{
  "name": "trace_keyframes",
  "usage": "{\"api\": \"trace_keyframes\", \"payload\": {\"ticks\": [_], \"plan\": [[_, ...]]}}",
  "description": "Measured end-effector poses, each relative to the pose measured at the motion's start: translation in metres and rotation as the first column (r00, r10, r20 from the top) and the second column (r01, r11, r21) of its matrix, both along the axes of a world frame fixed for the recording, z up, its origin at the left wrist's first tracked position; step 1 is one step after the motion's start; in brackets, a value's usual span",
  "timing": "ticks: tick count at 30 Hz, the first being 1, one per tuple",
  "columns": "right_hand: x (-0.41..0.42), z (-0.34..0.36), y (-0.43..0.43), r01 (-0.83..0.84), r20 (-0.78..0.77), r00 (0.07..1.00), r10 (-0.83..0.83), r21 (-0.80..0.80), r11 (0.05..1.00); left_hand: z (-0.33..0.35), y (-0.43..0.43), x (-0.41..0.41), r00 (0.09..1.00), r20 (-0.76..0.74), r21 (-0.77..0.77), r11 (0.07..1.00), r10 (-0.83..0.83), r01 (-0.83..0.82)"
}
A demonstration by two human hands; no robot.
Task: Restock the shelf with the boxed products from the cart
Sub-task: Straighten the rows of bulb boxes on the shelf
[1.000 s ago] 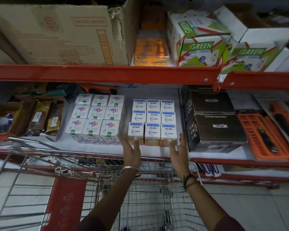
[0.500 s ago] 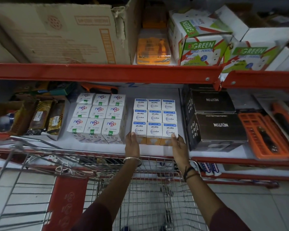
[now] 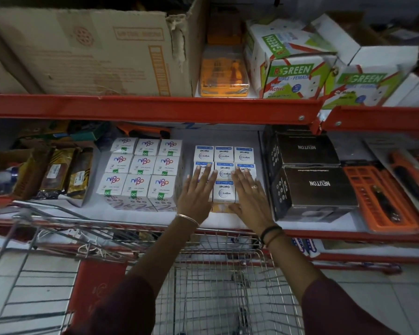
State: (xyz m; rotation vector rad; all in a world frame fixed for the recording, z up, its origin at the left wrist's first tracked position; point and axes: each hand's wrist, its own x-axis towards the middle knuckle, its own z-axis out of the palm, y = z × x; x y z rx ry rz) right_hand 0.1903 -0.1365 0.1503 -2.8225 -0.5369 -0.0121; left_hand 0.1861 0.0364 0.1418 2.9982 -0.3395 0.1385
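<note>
Item: we laid our left hand (image 3: 197, 189) and right hand (image 3: 248, 193) flat, fingers spread and gripping nothing, on the Wipro boxes (image 3: 224, 174) at the shelf's (image 3: 155, 108) front edge; uneven pressing risked skewing or toppling the front row into the cart (image 3: 218, 286).

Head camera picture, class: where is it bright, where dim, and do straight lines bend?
Head view: the white Wipro boxes and white shelf board are brightest; the far left and upper corners fall dim; the red steel shelf rail bows, showing wide-angle distortion.
</note>
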Motion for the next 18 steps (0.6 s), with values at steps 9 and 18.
{"api": "trace_keyframes", "payload": {"ticks": [9, 18], "plan": [[0.011, -0.017, -0.005, -0.062, -0.028, 0.998, 0.058, -0.17, 0.983, -0.011, 0.004, 0.01, 0.992, -0.03, 0.179, 0.976, -0.124, 0.128], [-0.02, 0.023, -0.066, -0.002, 0.02, 1.0, 0.001, 0.084, 0.996, 0.021, -0.027, -0.004, 0.973, -0.038, -0.003, 0.974, -0.227, 0.227]]}}
